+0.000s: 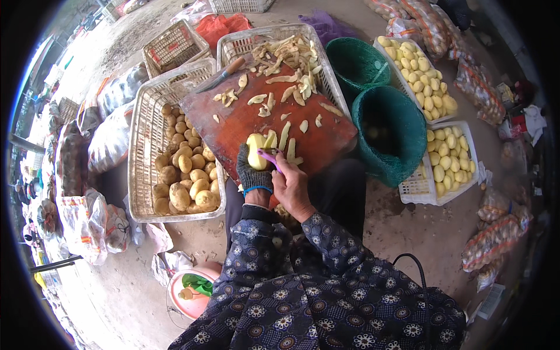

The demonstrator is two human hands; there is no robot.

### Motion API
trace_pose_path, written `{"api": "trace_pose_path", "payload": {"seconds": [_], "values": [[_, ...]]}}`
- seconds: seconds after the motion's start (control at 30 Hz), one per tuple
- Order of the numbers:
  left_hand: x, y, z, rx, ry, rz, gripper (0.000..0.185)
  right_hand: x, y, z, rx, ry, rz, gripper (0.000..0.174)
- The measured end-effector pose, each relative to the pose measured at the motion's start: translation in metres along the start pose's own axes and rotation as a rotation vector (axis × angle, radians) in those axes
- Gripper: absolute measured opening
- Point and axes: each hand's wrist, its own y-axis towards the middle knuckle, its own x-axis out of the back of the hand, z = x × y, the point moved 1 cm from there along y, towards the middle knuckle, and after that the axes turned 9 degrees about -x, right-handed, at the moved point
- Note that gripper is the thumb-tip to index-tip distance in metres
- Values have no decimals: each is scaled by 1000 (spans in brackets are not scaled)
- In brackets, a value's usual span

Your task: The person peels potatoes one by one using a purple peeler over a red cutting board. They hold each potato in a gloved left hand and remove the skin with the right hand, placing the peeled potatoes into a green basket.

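Observation:
My left hand (253,173), in a grey knit glove with a blue edge, grips a peeled yellow potato (256,152) over the near edge of a worn red board (245,118). In my bare right hand (289,181) is a purple-handled peeler (272,156), its head against the potato's right side. Long strips of peel (284,135) lie just beyond and to the right. More peelings (302,65) are heaped at the board's far side. A knife with a wooden handle (235,66) rests at the board's far left edge.
Unpeeled potatoes (186,175) fill part of a white plastic crate (135,175) at left. Two green mesh-lined containers (389,153) stand at right, beside crates of peeled potatoes (450,155). A pink bucket (192,302) sits low at left. Filled sacks (492,243) lie around.

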Motion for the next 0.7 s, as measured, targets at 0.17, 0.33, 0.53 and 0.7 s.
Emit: {"api": "trace_pose_path", "payload": {"seconds": [0.17, 0.33, 0.53, 0.7], "values": [[-11, -12, -2, -43, 124, -52, 40, 17, -27, -6, -30, 50, 113, 33], [-5, -21, -16, -284, 462, 180, 45, 37, 17, -10, -140, 283, 222, 35], [-14, -33, -17, -821, 1276, 303, 51, -27, 54, -24, -33, 214, 61, 35], [-18, -32, -23, 0, 196, 33, 52, -30, 47, -20, -122, 324, 68, 34]]}}
